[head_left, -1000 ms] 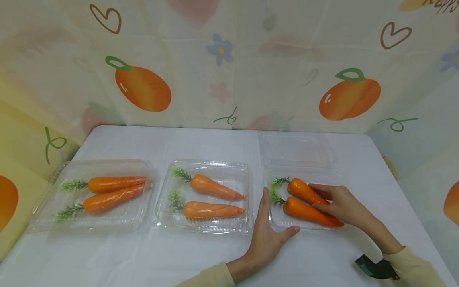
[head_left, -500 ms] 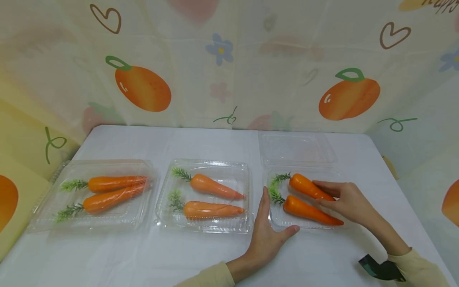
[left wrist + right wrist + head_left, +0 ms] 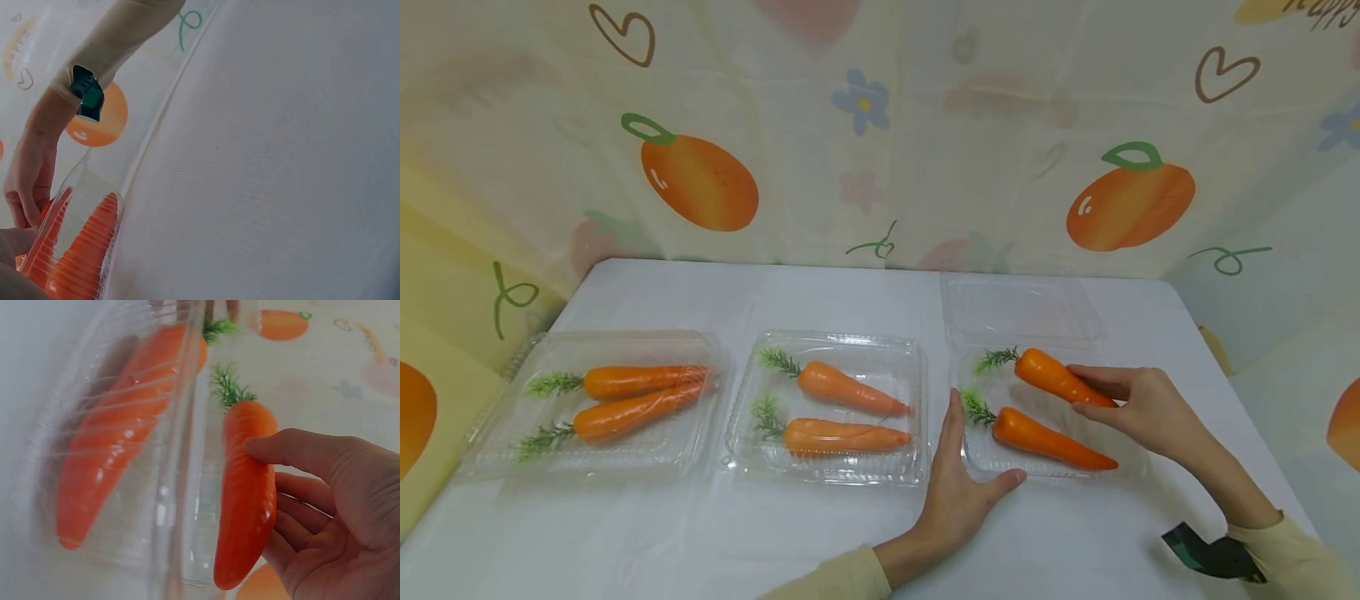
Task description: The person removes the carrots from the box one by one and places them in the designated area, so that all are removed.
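Note:
My right hand [image 3: 1138, 408] pinches an orange carrot [image 3: 1051, 373] with a green leafy top, over the back part of the open clear plastic box [image 3: 977, 458] on the right. In the right wrist view the thumb lies on one side of the held carrot [image 3: 247, 494], the fingers on the other. A second carrot [image 3: 1048, 439] lies in that box, its tip pointing right. My left hand [image 3: 955, 500] rests with straight fingers and spread thumb at the box's left front corner. The box's lid [image 3: 1022, 308] lies folded back behind it.
A closed clear box [image 3: 823, 479] with two carrots stands in the middle of the white table [image 3: 685, 533]. Another closed box [image 3: 647, 471] with two carrots sits at the left. A fruit-patterned curtain [image 3: 925, 167] hangs behind the table.
My right hand has lifted the back carrot and moved it slightly up and to the right, apart from the front one. The left hand has stayed at the box corner.

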Action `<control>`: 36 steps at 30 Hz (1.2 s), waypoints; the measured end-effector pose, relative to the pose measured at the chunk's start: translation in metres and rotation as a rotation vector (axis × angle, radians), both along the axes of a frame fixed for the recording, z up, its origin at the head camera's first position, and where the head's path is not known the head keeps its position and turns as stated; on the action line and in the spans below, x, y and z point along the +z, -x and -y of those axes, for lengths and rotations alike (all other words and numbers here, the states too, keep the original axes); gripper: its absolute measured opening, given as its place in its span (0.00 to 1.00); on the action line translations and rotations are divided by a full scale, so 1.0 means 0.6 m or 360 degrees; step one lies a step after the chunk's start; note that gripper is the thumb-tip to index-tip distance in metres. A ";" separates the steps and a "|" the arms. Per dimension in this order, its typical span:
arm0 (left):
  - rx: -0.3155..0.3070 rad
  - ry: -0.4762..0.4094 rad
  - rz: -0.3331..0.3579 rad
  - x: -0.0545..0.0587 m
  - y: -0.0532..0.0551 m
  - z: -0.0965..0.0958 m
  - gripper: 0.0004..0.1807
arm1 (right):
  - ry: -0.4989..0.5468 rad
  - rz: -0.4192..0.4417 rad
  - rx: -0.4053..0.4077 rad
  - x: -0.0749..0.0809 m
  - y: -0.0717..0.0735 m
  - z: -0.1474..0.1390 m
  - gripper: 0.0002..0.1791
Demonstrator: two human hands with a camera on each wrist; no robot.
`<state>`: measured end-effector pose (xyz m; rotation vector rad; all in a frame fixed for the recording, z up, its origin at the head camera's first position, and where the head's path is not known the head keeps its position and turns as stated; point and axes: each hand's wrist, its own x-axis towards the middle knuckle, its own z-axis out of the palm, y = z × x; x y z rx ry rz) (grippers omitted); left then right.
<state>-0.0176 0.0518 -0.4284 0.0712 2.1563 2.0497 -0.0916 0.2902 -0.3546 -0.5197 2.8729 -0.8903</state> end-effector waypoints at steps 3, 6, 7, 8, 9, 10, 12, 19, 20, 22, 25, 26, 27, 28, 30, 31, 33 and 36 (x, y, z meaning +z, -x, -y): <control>0.0007 0.0006 -0.0005 -0.001 0.001 0.000 0.63 | 0.0015 -0.0026 -0.0024 0.006 0.001 -0.006 0.26; 0.0010 0.0015 -0.0011 -0.002 0.000 -0.001 0.63 | 0.0032 -0.0059 -0.0058 0.012 0.002 -0.013 0.26; 0.0009 0.0016 -0.0012 -0.002 0.000 0.000 0.63 | 0.0039 -0.0065 -0.0068 0.014 0.002 -0.016 0.26; 0.0009 0.0016 -0.0012 -0.002 -0.001 0.000 0.63 | 0.0046 -0.0073 -0.0080 0.015 0.003 -0.018 0.27; 0.0008 0.0016 -0.0013 -0.002 -0.001 0.000 0.63 | 0.0058 -0.0079 -0.0093 0.017 0.004 -0.019 0.27; 0.0008 0.0018 -0.0012 -0.002 -0.001 0.000 0.63 | 0.0065 -0.0087 -0.0106 0.019 0.005 -0.021 0.27; 0.0008 0.0018 -0.0015 -0.002 -0.001 0.000 0.63 | 0.0079 -0.0099 -0.0142 0.022 0.006 -0.025 0.27; 0.0010 0.0029 -0.0001 -0.002 -0.001 0.000 0.63 | 0.0174 -0.0175 -0.0311 0.031 0.013 -0.035 0.28; 0.0011 0.0032 0.0004 -0.002 -0.001 0.000 0.63 | 0.0196 -0.0190 -0.0337 0.031 0.015 -0.036 0.29; 0.0014 0.0040 0.0011 -0.002 -0.001 0.000 0.63 | 0.0233 -0.0203 -0.0395 0.032 0.019 -0.038 0.29; 0.0018 0.0043 0.0017 -0.002 -0.001 0.000 0.63 | 0.0293 -0.0173 -0.0507 0.031 0.028 -0.043 0.31; 0.0019 0.0042 0.0011 -0.002 -0.001 0.001 0.63 | 0.0309 -0.0158 -0.0547 0.030 0.030 -0.044 0.31; 0.0020 0.0039 0.0006 -0.003 -0.001 0.001 0.63 | 0.0331 -0.0135 -0.0586 0.030 0.033 -0.046 0.32; 0.0021 0.0037 0.0000 -0.003 -0.001 0.001 0.63 | 0.0354 -0.0117 -0.0620 0.029 0.036 -0.047 0.32; 0.0021 0.0035 -0.0019 -0.003 0.000 0.001 0.63 | 0.0403 -0.0090 -0.0673 0.028 0.042 -0.050 0.33; 0.0019 0.0034 -0.0027 -0.003 0.000 0.001 0.64 | 0.0416 -0.0084 -0.0689 0.027 0.044 -0.052 0.33; 0.0016 0.0036 -0.0033 -0.003 0.001 0.001 0.64 | 0.0426 -0.0061 -0.0713 0.026 0.049 -0.054 0.34; 0.0008 0.0034 -0.0025 -0.003 0.001 0.001 0.64 | 0.0417 -0.0033 -0.0739 0.025 0.058 -0.057 0.35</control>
